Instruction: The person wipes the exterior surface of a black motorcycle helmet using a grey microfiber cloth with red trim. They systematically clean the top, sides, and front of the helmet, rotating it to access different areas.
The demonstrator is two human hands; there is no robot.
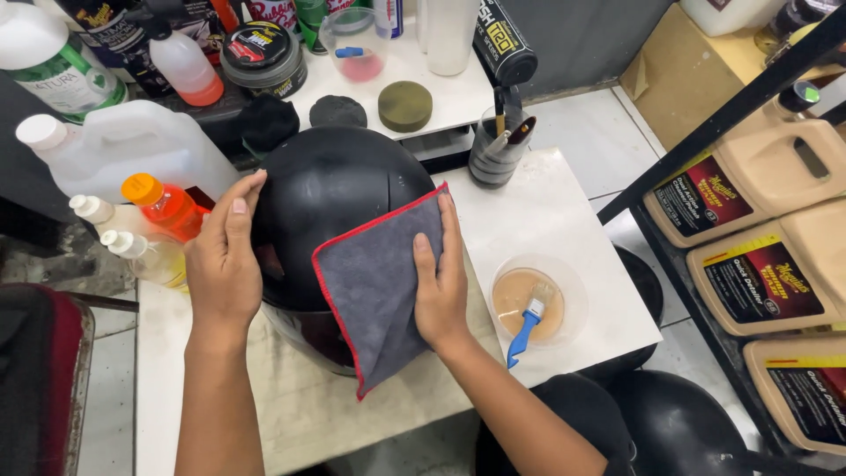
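The left hand (225, 264) lies flat, fingers extended, against the left flank of a glossy black helmet (339, 189) that stands on a pale table (546, 211), while the right hand (441, 282) presses one grey cloth (374, 286) with a red stitched edge against the helmet's right flank, palm down, fingers straight and unclenched; the cloth drapes down over the helmet's lower rim. Just right of the right hand stands one shallow clear dish (538, 300) of tan liquid with one blue-handled brush (527, 324) resting in it. Behind the helmet, a dark cup (495, 154) holds further brushes. Left of the helmet are one large white jug (123, 150) with a white cap, one orange bottle (167, 204) with an orange cap, and two pale squeeze bottles (132, 242) with white nozzles. On the rear shelf lie two round foam pads (404, 106), one olive and one black, one round black tin (263, 55) with a red-and-yellow label, and one clear cup (357, 44) containing pink residue. At right, a black rack (731, 115) carries four tan rectangular jugs (762, 282), each visible face bearing a dark red label with a yellow band. Two dark rounded objects (679, 423), possibly more helmets, sit below the table edge
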